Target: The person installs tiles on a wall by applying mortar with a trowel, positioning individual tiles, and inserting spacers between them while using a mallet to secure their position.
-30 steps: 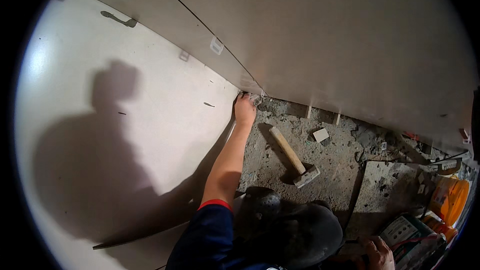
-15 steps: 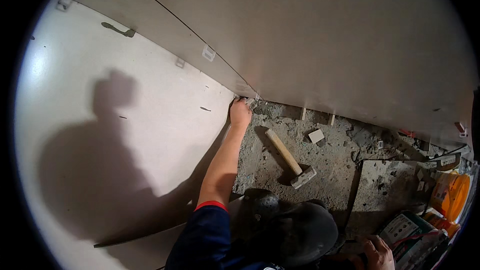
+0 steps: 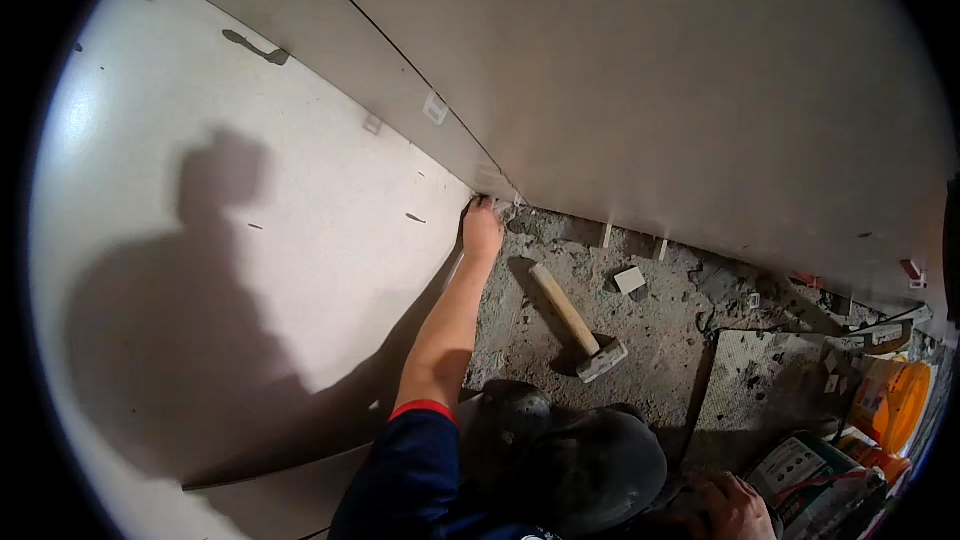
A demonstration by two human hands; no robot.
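Note:
My left hand (image 3: 482, 228) reaches into the corner where the pale left wall panel (image 3: 340, 240) meets the large grey wall panel (image 3: 700, 80). Its fingers are bent together at the panels' lower edge, and whatever is in them is hidden. A hammer (image 3: 565, 310) with a wooden handle and blocky metal head lies on the rough floor, right of my left forearm. My right hand (image 3: 735, 508) is low at the lower right beside my dark knee, its fingers curled in shadow; I cannot make out what they close on.
A small pale square piece (image 3: 629, 280) lies on the rough cement floor (image 3: 660, 340). Thin wedges (image 3: 606, 235) stand under the grey panel's edge. At right are a textured board (image 3: 745, 380), an orange bucket (image 3: 905, 405) and a dark green-and-white bag (image 3: 805, 480).
My right hand has shifted left and slightly down. My left hand remains in the corner. The view has moved slightly.

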